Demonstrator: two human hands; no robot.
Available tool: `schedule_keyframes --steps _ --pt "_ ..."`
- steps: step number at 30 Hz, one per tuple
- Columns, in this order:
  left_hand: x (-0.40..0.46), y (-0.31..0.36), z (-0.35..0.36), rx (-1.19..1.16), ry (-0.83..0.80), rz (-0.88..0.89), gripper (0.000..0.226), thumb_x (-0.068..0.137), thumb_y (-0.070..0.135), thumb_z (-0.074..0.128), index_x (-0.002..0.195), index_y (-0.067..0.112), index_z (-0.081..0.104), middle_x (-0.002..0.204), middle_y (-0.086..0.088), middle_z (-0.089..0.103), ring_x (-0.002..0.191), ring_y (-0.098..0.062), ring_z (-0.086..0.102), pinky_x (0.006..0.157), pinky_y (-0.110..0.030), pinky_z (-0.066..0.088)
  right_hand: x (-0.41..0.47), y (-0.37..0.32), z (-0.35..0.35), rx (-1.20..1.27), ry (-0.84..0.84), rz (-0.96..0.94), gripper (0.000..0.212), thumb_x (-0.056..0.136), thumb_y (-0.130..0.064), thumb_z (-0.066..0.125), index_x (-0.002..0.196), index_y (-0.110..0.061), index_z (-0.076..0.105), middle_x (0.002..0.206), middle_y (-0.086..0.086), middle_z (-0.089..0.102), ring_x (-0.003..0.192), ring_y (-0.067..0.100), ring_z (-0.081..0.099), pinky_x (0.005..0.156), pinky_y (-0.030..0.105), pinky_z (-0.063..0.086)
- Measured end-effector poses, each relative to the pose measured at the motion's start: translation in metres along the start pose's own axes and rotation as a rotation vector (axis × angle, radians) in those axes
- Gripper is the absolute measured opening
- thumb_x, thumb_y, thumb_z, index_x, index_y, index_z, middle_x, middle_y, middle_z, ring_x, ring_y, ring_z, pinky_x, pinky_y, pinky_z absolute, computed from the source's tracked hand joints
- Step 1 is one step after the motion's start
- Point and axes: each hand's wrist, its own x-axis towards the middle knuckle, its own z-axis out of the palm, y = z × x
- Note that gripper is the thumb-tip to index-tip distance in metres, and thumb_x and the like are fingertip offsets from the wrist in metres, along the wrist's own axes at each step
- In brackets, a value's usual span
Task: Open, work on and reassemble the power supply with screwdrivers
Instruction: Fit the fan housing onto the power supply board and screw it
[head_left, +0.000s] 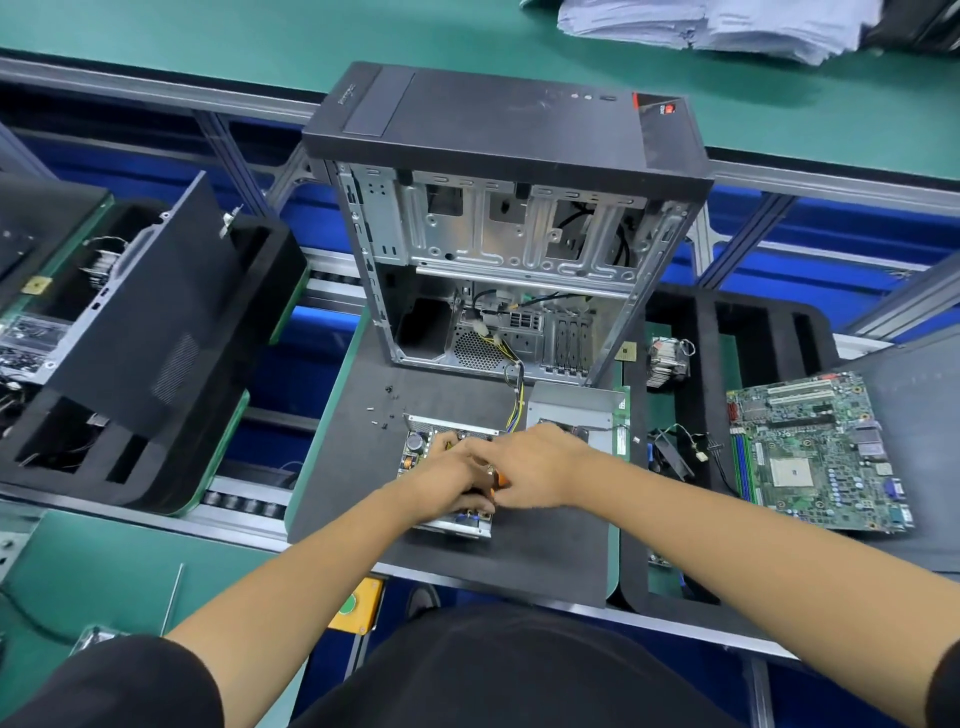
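Opened power supply (447, 478), lid off, circuit board facing up, on the near middle of a dark mat (353, 483); its long axis runs near to far, the cable bundle (514, 400) leaving its far right corner toward the case. The left hand (447, 480) rests curled on the board. The right hand (530, 467) pinches an orange-handled screwdriver (497, 478), mostly hidden. The grey cover (576, 410) lies just right. Beyond stands an open computer case (498, 234), nearly gutted, holding only cables. Right, a black foam tray (727, 332) carries a heatsink (667, 361); a motherboard (815, 452) overlaps its right side. Loose screws (382, 413) lie left of the supply.
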Motion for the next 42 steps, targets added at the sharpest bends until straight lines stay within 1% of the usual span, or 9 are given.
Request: schedule_keyframes --steps 3,5,13,17,21,28,32,37,42 --pt "0.000 -0.001 -0.002 -0.163 0.016 -0.040 0.029 0.097 0.040 0.068 0.116 0.020 0.075 0.126 0.000 0.064 0.120 -0.017 0.035 0.107 -0.029 0.017 0.004 0.005 -0.013 -0.199 -0.057 -0.227 0.033 0.095 -0.028 0.053 0.127 -0.024 0.046 0.115 0.006 0.057 0.068 0.030 0.050 0.052 0.034 0.028" --pt "-0.001 0.000 0.000 -0.092 0.042 0.005 0.026 0.095 0.046 0.068 0.109 0.025 0.075 0.112 0.003 0.059 0.103 -0.014 0.027 0.095 -0.027 0.016 0.005 0.003 -0.016 -0.219 -0.097 -0.301 0.027 0.098 -0.027 0.053 0.125 -0.024 0.050 0.114 0.006 0.061 0.073 0.031 0.058 0.054 0.034 0.026" --pt "-0.004 -0.002 0.006 -0.098 0.157 -0.005 0.027 0.084 0.051 0.078 0.078 0.026 0.071 0.092 0.000 0.051 0.094 -0.012 0.021 0.091 -0.025 0.022 0.010 -0.019 -0.005 -0.316 -0.090 0.067 0.041 0.101 -0.042 0.045 0.125 -0.011 0.056 0.095 0.011 0.070 0.083 0.031 0.069 0.052 0.032 0.029" --pt "-0.006 -0.005 0.005 -0.218 0.167 -0.102 0.032 0.091 0.035 0.074 0.115 0.014 0.072 0.115 0.007 0.056 0.104 -0.003 0.022 0.107 -0.018 0.022 0.009 -0.016 -0.017 -0.318 -0.078 -0.114 0.035 0.097 -0.041 0.052 0.124 -0.018 0.047 0.096 0.008 0.067 0.068 0.031 0.060 0.050 0.034 0.033" --pt "-0.005 -0.002 0.001 -0.118 0.200 0.097 0.014 0.086 0.038 0.079 0.094 0.026 0.078 0.100 0.002 0.065 0.092 -0.003 0.023 0.085 -0.028 0.019 0.013 -0.005 -0.028 -0.409 -0.095 -0.333 0.020 0.101 -0.022 0.047 0.121 -0.023 0.048 0.093 0.008 0.065 0.063 0.032 0.059 0.054 0.037 0.043" --pt "-0.006 -0.001 0.000 -0.299 0.089 -0.112 0.031 0.094 0.035 0.070 0.118 0.016 0.074 0.109 0.008 0.053 0.108 -0.008 0.036 0.104 -0.027 0.023 0.007 0.004 -0.011 -0.420 -0.065 -0.234 0.031 0.101 -0.042 0.043 0.123 -0.021 0.048 0.084 0.011 0.070 0.073 0.033 0.066 0.065 0.038 0.049" --pt "-0.004 -0.004 0.003 -0.066 0.107 0.035 0.023 0.090 0.052 0.070 0.100 0.032 0.077 0.091 0.006 0.054 0.098 -0.013 0.034 0.089 -0.026 0.019 0.001 0.005 -0.003 -0.468 -0.030 -0.195 0.041 0.104 -0.046 0.031 0.123 -0.017 0.053 0.083 0.010 0.070 0.073 0.032 0.065 0.071 0.038 0.051" --pt "-0.006 -0.001 0.001 -0.202 0.184 0.025 0.009 0.087 0.027 0.082 0.086 0.022 0.074 0.091 -0.003 0.049 0.101 -0.020 0.028 0.088 -0.028 0.025 -0.001 -0.009 -0.004 -0.442 -0.067 -0.193 0.035 0.103 -0.046 0.038 0.117 -0.017 0.050 0.086 0.010 0.067 0.068 0.031 0.065 0.051 0.033 0.033" --pt "-0.004 -0.008 0.004 -0.065 0.009 -0.062 0.032 0.099 0.037 0.059 0.126 0.020 0.066 0.106 0.020 0.037 0.138 -0.026 0.032 0.115 -0.039 0.022 -0.002 -0.003 -0.018 -0.472 -0.178 -0.363 0.038 0.101 -0.015 0.043 0.134 -0.030 0.031 0.085 0.011 0.055 0.062 0.031 0.063 0.048 0.038 0.046"
